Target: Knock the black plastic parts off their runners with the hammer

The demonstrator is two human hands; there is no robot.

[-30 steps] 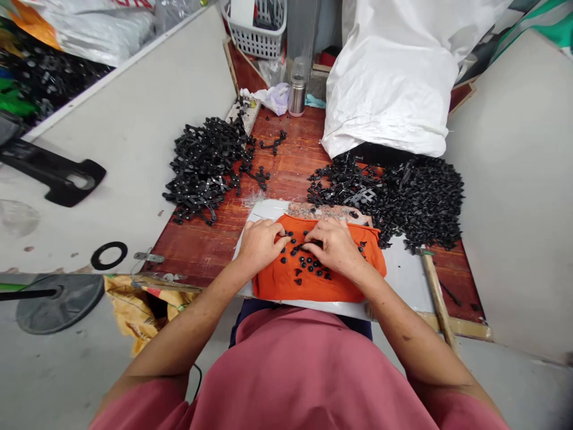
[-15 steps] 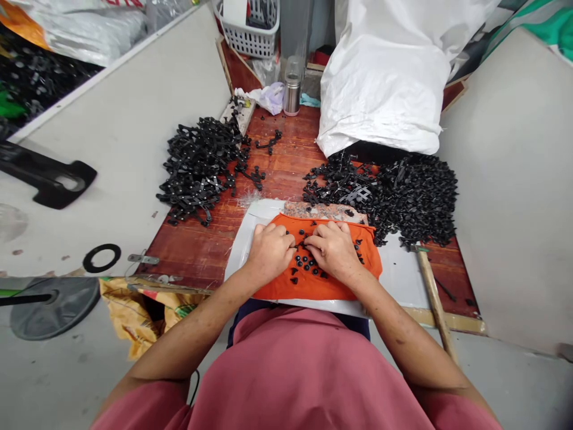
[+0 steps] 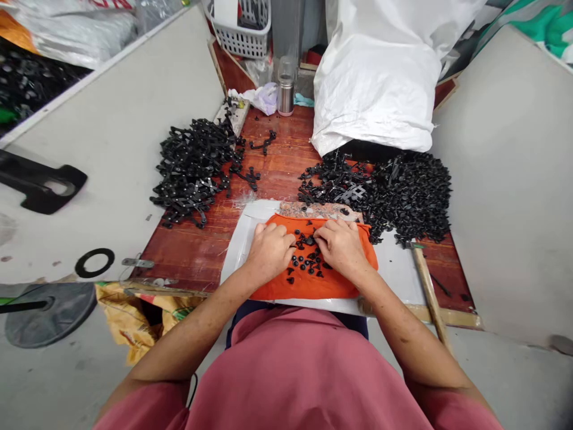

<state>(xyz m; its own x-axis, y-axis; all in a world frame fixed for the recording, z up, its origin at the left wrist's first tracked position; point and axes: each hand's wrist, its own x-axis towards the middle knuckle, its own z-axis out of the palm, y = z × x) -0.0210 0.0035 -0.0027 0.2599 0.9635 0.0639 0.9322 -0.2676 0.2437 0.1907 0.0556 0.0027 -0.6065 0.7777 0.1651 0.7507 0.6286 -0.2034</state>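
An orange cloth (image 3: pixel 273 289) lies in front of me with several small black plastic parts (image 3: pixel 302 269) scattered on it, some round-topped and some with pointed stems. My left hand (image 3: pixel 271 248) is closed at the cloth's left side, its thumb and forefinger pinching a small black part that is mostly hidden. Facing it, my right hand (image 3: pixel 341 245) has its fingers curled and pinched at a black plastic piece (image 3: pixel 310 240) between the hands. How far the two held pieces touch, I cannot make out.
A heap of black linked parts (image 3: pixel 192 167) sits at left, and a pile of loose black pieces (image 3: pixel 412 197) at right. Behind stand a white sack (image 3: pixel 376 89), a metal bottle (image 3: pixel 285 95) and a grey basket (image 3: pixel 244 42). A wooden-handled hammer (image 3: pixel 430 292) rests at the right edge.
My right hand has shifted slightly right, away from the left, uncovering more black parts between them. The left hand stays almost in place; the whole view has shifted slightly.
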